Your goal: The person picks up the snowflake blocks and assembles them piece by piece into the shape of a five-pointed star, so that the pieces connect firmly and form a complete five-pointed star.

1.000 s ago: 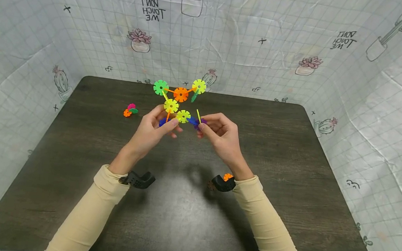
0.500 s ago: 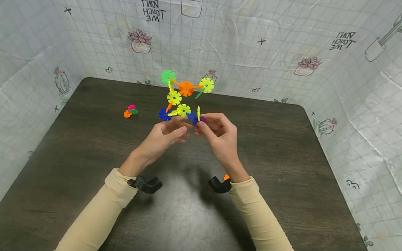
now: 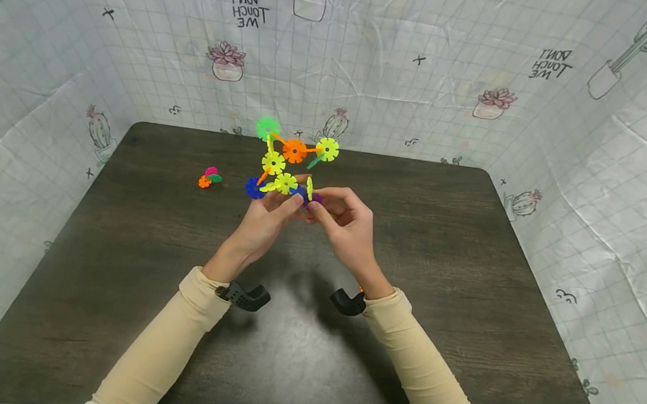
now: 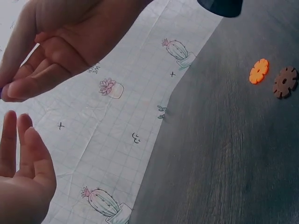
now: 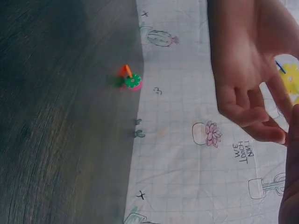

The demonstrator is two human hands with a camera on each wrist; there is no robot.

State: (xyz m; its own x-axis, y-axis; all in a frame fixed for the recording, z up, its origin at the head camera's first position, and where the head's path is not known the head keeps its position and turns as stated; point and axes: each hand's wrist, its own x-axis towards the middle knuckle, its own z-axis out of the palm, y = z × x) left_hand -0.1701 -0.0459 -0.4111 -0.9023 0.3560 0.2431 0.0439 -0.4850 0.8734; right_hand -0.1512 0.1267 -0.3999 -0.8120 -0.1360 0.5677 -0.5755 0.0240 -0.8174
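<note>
A chain of linked plastic notched discs is held up above the table in the head view. It includes a green disc, an orange disc, yellow discs and a dark blue disc. My right hand pinches a purple disc at the chain's near right end, where a yellow disc stands edge-on. From the other side my left hand pinches the neighbouring blue disc with thumb and forefinger. Its other fingers look fairly straight in the left wrist view.
A small cluster of pink, green and orange discs lies on the dark table at the left. A loose orange disc and a brown disc lie near my right wrist. A patterned cloth surrounds the table's back and sides.
My left hand has let go of the yellow disc area, slid right and taken hold beside the right hand. The chain rose, then dropped slightly and shifted left.
</note>
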